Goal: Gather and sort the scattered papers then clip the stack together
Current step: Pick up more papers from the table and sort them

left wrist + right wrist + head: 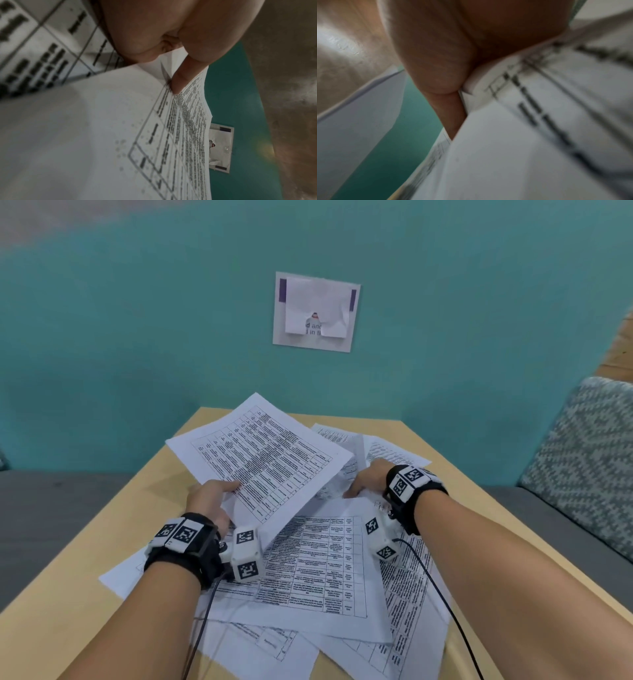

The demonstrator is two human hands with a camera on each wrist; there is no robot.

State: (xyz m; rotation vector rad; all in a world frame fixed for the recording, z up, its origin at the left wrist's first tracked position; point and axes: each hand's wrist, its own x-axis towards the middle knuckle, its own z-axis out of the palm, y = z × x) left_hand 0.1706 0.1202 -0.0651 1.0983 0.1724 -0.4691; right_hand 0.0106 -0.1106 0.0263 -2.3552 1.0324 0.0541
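Papers point(308, 570): printed table sheets lie overlapped and skewed across the wooden worktop point(85, 594), filling the centre and lower centre of the head frame, with a few more fanned toward the centre right. None are squared up.

Raised sheet point(260, 460), centre of frame: lifted clear of the pile and tilted. My left hand point(210, 501) holds it at its near corner, thumb on the printed face. The left wrist view confirms it: a fingertip point(178, 83) pressed on the sheet's edge, so this hand is clamped on the paper. I cannot tell whether it carries one sheet or several.

Right hand point(368, 479), centre right: down among the sheets there. The right wrist view is blurred, but the thumb point(436, 67) sits against a lifted paper edge point(471, 94) with a finger on its other side, so I read it as pinching that edge.

Progress, my judgement: early in the gathering. Most sheets remain scattered; sorting, squaring and clipping are all left. No clip is visible in any view.

Background: a teal wall point(137, 337) with a notice point(315, 311), upper centre; a patterned cushion point(589, 457) at right edge.
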